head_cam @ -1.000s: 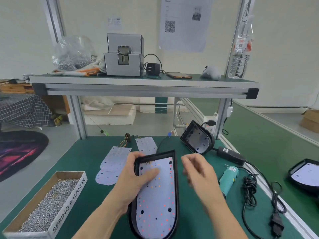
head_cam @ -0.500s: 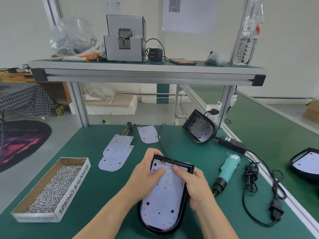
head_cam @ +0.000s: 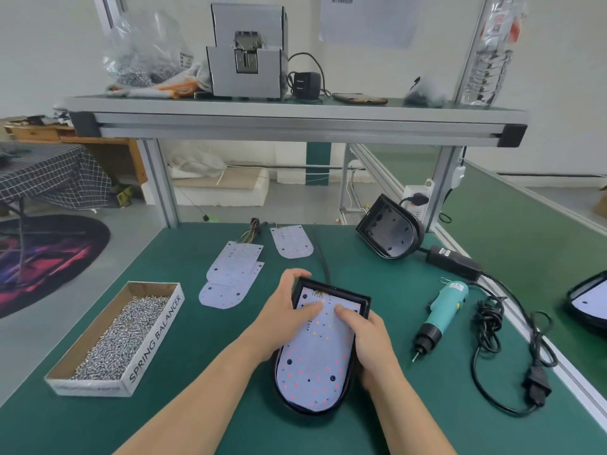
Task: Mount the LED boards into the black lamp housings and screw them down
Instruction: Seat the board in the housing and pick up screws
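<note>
A black lamp housing (head_cam: 363,302) lies flat on the green mat in front of me, with a white LED board (head_cam: 315,366) resting inside it. My left hand (head_cam: 282,320) grips the housing's left side, thumb pressed on the board. My right hand (head_cam: 368,343) holds the right side, thumb also on the board. Spare LED boards (head_cam: 235,267) lie further back on the mat, one (head_cam: 290,241) beside coloured wires. An empty black housing (head_cam: 389,231) leans at the back right. A teal electric screwdriver (head_cam: 441,315) lies to the right. A cardboard box of screws (head_cam: 121,336) sits at the left.
The screwdriver's black cable and plug (head_cam: 535,387) trail along the right edge, with a power brick (head_cam: 453,262) behind. Another housing with a board (head_cam: 591,303) sits at the far right. An overhead shelf (head_cam: 295,121) carries a grey screw feeder (head_cam: 246,54).
The housing has come lower and nearer in the view as the camera tilted down. My right hand, free a second ago, now grips the housing's right side with its thumb on the board.
</note>
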A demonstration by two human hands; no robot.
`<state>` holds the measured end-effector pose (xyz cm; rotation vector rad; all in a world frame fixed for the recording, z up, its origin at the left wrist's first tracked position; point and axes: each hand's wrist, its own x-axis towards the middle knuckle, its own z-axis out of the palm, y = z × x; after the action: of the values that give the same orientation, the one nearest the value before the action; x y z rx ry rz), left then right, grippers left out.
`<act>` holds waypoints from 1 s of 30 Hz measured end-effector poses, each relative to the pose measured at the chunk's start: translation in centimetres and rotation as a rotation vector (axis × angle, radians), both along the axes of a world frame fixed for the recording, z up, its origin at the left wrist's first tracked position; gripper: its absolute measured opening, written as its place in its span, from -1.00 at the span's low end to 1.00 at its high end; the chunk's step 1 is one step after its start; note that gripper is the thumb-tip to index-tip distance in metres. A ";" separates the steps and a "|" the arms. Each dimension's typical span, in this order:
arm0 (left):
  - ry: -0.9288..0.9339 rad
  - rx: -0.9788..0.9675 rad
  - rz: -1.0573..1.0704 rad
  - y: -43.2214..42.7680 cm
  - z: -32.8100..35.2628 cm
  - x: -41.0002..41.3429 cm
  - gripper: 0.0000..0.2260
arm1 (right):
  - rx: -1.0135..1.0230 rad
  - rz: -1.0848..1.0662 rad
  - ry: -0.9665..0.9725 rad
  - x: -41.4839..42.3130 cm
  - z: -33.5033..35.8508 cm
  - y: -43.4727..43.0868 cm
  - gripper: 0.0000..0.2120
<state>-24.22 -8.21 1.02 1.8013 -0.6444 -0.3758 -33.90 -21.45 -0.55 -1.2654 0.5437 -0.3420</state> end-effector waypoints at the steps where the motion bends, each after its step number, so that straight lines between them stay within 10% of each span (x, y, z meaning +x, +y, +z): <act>1: 0.021 0.026 -0.005 0.1 -0.2 0.0 -0.65 | 0.006 -0.006 0.020 -0.1 -0.2 0.1 -0.84; 9: 0.433 -0.185 -0.091 3.0 -1.3 0.6 -0.66 | -0.294 0.346 0.037 -2.6 0.1 -0.7 -0.25; 14: 0.542 -0.367 0.043 3.8 -1.2 1.9 -0.68 | -0.594 0.376 -0.023 -2.2 1.8 0.8 -0.50; 19: 0.630 -0.415 0.226 4.6 -2.5 2.8 -0.72 | -0.282 0.545 0.065 -0.8 1.8 0.7 -0.63; 25: 0.592 -0.372 0.412 4.5 -3.1 4.1 -0.89 | -0.772 0.505 0.267 -0.5 0.0 1.7 -0.88; 30: 0.415 -0.240 0.455 3.8 -3.6 4.8 -0.89 | -0.271 0.231 0.245 1.2 -0.7 2.4 -0.71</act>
<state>-19.47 -4.39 -2.60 1.5202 0.0167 -0.3304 -32.73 -19.10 -1.23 -1.6293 0.5644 -0.0669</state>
